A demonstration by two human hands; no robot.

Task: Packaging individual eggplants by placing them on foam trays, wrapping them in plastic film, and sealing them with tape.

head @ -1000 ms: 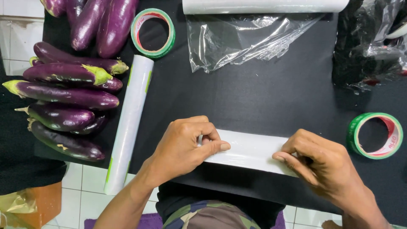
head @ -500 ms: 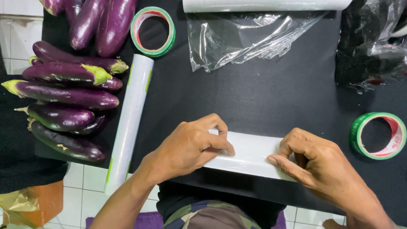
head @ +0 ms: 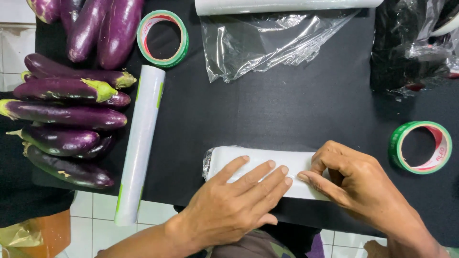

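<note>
Head view
Counter (head: 287, 110): flat, black and dull, like cloth.
White bundle (head: 260, 167): long and smooth, wrapped in shiny clear film that bunches up at its left end. It lies near the front edge of the counter.
Left hand (head: 234, 203): open and flat, fingers (head: 260, 174) spread and pressing on top of the white bundle.
Right hand (head: 351, 184): fingers bent, tips touching the right end of the white bundle, just beside the left hand's fingertips. It grips nothing that can be seen.
Eggplants (head: 62, 114): long, purple and glossy with green tops, piled at the left of the counter.
White roll (head: 139, 143): a long tube lying between the eggplants and the hands, sticking out past the counter edge.
Tape rings (head: 420, 147): two round green rings, one at the right, one at the top.
Clear film (head: 267, 40): thin, crinkly sheet hanging off a roll at the top.
Hard to see: the right end of the bundle is hidden under the right hand. A dark bag (head: 411, 43) at the top right is cut off.
</note>
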